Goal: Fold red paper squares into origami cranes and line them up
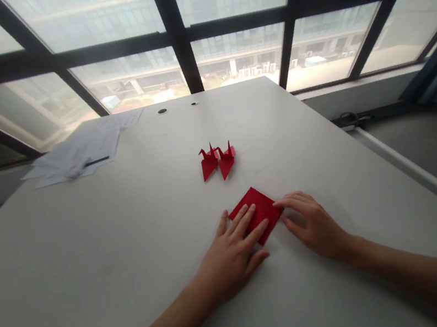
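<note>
Seemingly mid-fold. Pressing red paper (265, 204) flat on tabletop (109, 237), near two paper birds (227, 164), with splayed, ungripping fingers of left hand (232, 253). Apparently pinching paper's corner with right hand (317, 226). Probably calls next for aligned edges, firm crease.

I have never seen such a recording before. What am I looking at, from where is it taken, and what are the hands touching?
There is no machine here: these are a person's two bare hands. The single picture comes from a camera worn on the head, looking forward and down. The left hand lies spread over a red paper square, while the right hand touches its right corner; whether it pinches is unclear. Beyond, two red paper cranes stand side by side on the white table. Farther off, to the left, lie loose sheets.
</note>
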`<state>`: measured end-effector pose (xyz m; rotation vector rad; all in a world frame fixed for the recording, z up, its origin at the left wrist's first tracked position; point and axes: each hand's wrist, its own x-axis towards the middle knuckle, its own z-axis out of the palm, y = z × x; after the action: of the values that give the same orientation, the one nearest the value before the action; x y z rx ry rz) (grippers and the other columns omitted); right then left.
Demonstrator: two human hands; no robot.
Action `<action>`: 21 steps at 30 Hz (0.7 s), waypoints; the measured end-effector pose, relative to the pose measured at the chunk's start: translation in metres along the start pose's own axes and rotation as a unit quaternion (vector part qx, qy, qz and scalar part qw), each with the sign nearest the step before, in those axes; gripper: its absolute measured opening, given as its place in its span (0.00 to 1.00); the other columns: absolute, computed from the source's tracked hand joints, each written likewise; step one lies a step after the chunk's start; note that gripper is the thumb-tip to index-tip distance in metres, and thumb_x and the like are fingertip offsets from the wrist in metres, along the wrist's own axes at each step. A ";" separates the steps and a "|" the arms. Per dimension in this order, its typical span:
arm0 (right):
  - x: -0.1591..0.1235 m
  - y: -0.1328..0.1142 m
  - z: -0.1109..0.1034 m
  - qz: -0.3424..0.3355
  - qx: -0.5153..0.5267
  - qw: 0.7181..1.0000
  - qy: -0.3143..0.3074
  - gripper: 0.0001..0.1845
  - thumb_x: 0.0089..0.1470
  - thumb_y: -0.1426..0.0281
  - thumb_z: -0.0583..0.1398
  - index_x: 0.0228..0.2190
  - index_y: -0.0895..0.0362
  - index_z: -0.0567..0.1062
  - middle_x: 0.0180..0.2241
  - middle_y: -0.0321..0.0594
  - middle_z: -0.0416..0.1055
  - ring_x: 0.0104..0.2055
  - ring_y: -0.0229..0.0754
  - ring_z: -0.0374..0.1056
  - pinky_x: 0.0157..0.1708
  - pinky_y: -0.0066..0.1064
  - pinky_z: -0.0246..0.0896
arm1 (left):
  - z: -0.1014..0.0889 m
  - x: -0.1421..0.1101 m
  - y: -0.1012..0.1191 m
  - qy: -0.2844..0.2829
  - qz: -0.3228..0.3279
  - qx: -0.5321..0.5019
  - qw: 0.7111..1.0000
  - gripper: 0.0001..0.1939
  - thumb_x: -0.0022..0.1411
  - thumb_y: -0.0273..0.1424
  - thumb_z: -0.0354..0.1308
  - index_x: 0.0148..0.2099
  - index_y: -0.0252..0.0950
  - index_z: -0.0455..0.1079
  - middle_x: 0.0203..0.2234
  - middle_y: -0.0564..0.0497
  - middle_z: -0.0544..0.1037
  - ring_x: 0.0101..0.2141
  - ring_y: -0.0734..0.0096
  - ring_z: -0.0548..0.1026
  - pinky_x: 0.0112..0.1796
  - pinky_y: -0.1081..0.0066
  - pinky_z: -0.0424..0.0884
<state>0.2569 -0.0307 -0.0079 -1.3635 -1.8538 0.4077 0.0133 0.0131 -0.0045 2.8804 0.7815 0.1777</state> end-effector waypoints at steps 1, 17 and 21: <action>0.000 0.000 0.000 -0.001 0.007 1.000 0.000 0.16 0.57 0.77 0.59 0.47 0.53 0.74 0.43 0.42 0.75 0.48 0.47 0.69 0.52 0.44 0.65 | 0.000 0.000 0.000 0.001 0.002 0.000 1.000 0.29 0.73 0.46 0.44 0.71 0.47 0.50 0.70 0.44 0.50 0.69 0.56 0.48 0.65 0.43 0.42; -0.001 -0.006 0.000 -0.084 -0.086 0.989 -0.081 0.22 0.63 0.68 0.56 0.57 0.54 0.71 0.58 0.47 0.70 0.63 0.51 0.61 0.63 0.55 0.52 | -0.002 0.000 0.003 0.021 -0.012 -0.038 0.999 0.32 0.71 0.46 0.48 0.71 0.39 0.49 0.68 0.41 0.55 0.69 0.58 0.50 0.67 0.45 0.41; -0.001 -0.008 0.000 -0.091 -0.099 0.982 -0.135 0.22 0.64 0.68 0.56 0.59 0.53 0.69 0.60 0.45 0.68 0.66 0.50 0.57 0.66 0.56 0.44 | -0.002 -0.001 0.005 0.024 -0.029 -0.050 0.998 0.38 0.71 0.46 0.48 0.72 0.34 0.39 0.68 0.39 0.56 0.69 0.61 0.49 0.67 0.47 0.41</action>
<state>0.2524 -0.0341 -0.0029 -1.3031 -2.2745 0.3325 0.0145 0.0091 -0.0015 2.7651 0.8390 0.2719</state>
